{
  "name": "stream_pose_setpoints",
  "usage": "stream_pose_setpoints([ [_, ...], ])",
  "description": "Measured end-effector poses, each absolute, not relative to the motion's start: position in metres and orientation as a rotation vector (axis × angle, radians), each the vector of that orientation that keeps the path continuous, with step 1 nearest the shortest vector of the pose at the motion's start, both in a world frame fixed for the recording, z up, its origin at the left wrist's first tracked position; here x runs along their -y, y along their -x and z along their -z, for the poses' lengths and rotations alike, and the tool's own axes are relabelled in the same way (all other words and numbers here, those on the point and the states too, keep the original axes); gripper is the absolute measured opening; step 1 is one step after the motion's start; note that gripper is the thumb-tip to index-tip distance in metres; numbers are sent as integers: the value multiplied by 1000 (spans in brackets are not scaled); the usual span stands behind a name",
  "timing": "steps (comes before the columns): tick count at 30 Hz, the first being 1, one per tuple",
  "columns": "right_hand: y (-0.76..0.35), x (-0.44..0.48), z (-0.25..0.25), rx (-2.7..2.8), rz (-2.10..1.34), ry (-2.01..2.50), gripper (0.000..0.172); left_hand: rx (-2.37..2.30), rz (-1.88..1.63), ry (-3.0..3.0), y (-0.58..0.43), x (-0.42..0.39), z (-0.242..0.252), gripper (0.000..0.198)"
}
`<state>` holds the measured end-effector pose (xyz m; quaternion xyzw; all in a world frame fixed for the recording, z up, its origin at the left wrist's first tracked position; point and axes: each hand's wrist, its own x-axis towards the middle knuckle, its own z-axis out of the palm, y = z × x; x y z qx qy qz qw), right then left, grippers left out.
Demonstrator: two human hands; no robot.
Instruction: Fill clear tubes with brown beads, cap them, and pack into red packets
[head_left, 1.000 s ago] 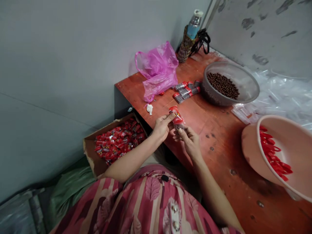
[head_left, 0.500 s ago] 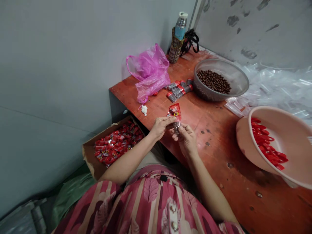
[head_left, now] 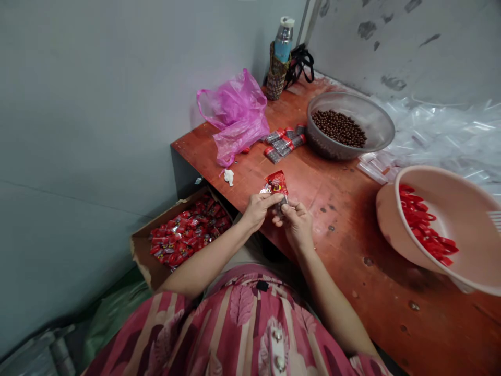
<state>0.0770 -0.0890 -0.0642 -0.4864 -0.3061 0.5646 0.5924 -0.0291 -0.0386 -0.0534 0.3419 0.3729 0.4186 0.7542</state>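
subject: one small red packet (head_left: 277, 183), held up at the near edge of the red-brown table (head_left: 332, 190), between the two hands.

left hand (head_left: 258, 210): thumb and fingers pinching the packet at about its middle, from the left. right hand (head_left: 299, 224): thumb and curled fingers pinching its lower end, where a darker part shows. undersides are hidden; cannot tell how many fingers press from below.

handling, my estimate: light, little load for fingertips. the upper part is glossy film, creased and flaring at the corners, so probably thin, soft and somewhat slippery; a hard tug might tear it. the lower part looks firmer, perhaps a small tube like the red-ended tubes (head_left: 282, 143) lying on the table near the grey bowl (head_left: 378, 124). if so, stiff-walled, with contents like the brown beads (head_left: 340, 128) in that bowl, which could roll and shift the balance slightly.

best hold, in my judgement: the firm lower end, thumb against forefinger, the other hand only lightly steadying the film. gripping film alone would likely let the inside slide.

nearby: cardboard box (head_left: 141, 256) of red wrapped pieces (head_left: 188, 230), lower, left of the table; pink basin (head_left: 475, 235) with red loops (head_left: 425, 224), on the right.
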Motion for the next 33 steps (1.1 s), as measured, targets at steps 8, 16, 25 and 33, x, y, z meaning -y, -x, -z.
stream_pose_setpoints([
  [8,-119,61,24,1401,-749,1440,32,-1173,-769,-1712,47,44,42,31],
  [16,-104,41,27,1197,-861,1372,30,-1144,-823,-1648,47,47,40,31],
  [25,-75,91,50,958,-1122,1331,33,-798,-1044,-567,44,35,50,31],
  [33,-67,92,55,843,-1190,1279,25,-695,-1100,-479,42,36,45,30],
])
